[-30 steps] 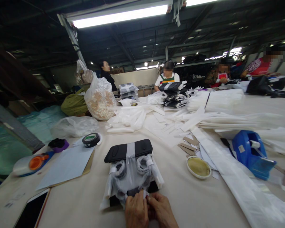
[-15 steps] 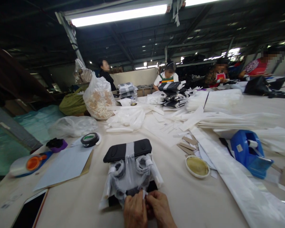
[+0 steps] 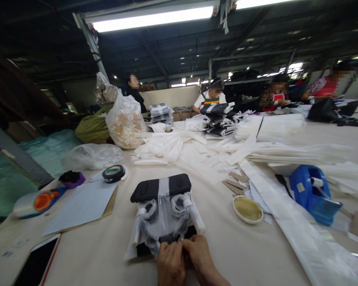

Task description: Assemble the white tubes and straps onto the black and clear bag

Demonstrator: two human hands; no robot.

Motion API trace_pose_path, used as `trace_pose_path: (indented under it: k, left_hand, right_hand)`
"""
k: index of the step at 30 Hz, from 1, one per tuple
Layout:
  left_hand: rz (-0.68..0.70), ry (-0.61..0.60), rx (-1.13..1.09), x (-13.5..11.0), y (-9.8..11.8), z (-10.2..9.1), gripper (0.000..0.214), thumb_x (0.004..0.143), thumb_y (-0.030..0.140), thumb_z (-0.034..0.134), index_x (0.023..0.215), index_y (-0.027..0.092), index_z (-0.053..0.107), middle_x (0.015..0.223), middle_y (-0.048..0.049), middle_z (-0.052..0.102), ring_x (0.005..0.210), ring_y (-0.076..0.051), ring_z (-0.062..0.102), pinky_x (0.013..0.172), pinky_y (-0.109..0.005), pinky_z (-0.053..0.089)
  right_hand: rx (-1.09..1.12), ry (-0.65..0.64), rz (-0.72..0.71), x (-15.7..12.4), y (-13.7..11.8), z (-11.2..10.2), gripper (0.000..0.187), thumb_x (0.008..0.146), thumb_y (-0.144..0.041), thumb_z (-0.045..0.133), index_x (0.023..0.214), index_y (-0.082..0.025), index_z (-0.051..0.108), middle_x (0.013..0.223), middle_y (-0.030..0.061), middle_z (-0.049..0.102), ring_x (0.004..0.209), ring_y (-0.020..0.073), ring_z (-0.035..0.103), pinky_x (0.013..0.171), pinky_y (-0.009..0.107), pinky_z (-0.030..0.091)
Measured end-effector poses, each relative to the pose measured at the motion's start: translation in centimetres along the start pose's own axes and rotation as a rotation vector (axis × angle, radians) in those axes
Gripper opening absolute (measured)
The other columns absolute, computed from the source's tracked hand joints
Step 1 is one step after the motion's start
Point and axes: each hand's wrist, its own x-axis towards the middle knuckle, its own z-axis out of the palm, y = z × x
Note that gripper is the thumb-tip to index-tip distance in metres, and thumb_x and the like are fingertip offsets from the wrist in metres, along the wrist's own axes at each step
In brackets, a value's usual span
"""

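A black bundle (image 3: 176,184) lies on the table before me, with a padded black piece at its far end. Clear plastic and a pale band run down its middle, and two coiled, plastic-wrapped cords (image 3: 180,206) rest on top. At its near end my left hand (image 3: 171,263) is closed, fingers curled over the edge. Beside it my right hand (image 3: 200,256) pinches the same edge, the two hands touching or nearly so. A small whitish bit shows between the fingertips; most of what they grip is hidden.
Left of the bundle lie a phone (image 3: 37,262), pale sheets (image 3: 83,206), and black tape (image 3: 113,173). On the right are a round yellowish dish (image 3: 247,209), cardboard scraps, a long plastic sleeve (image 3: 282,222) and a blue tape dispenser (image 3: 313,194). Several people work farther back.
My right hand has shifted slightly up and turned, its fingers now flatter over the near edge. Less of the whitish bit shows between the hands. The bundle stays in place.
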Motion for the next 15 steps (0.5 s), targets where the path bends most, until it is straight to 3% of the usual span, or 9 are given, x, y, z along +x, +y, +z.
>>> trace_pose_path:
  k: [8,15]
  left_hand:
    - [0.081,-0.006,0.038,-0.1,-0.6,-0.3,0.026,0.084,0.005,0.034,0.102,0.005,0.053,0.070,-0.0054,0.059,0.063,-0.016,0.056,0.062,-0.030,0.039]
    - [0.102,-0.035,0.023,0.3,-0.3,-1.3,0.023,0.087,0.013,0.037,0.101,0.003,0.053,0.078,-0.0095,0.063,0.071,-0.017,0.059,0.066,-0.030,0.041]
  right_hand:
    - [0.044,-0.124,0.071,-0.6,-0.8,-1.0,0.010,0.047,-0.014,0.042,0.038,-0.017,0.045,0.035,-0.0018,0.043,0.032,0.0063,0.034,0.037,0.020,0.020]
    - [0.123,-0.271,0.065,-0.8,-1.1,-2.0,0.005,0.039,-0.014,0.046,0.043,-0.015,0.048,0.045,-0.0023,0.046,0.039,0.0056,0.035,0.041,0.019,0.021]
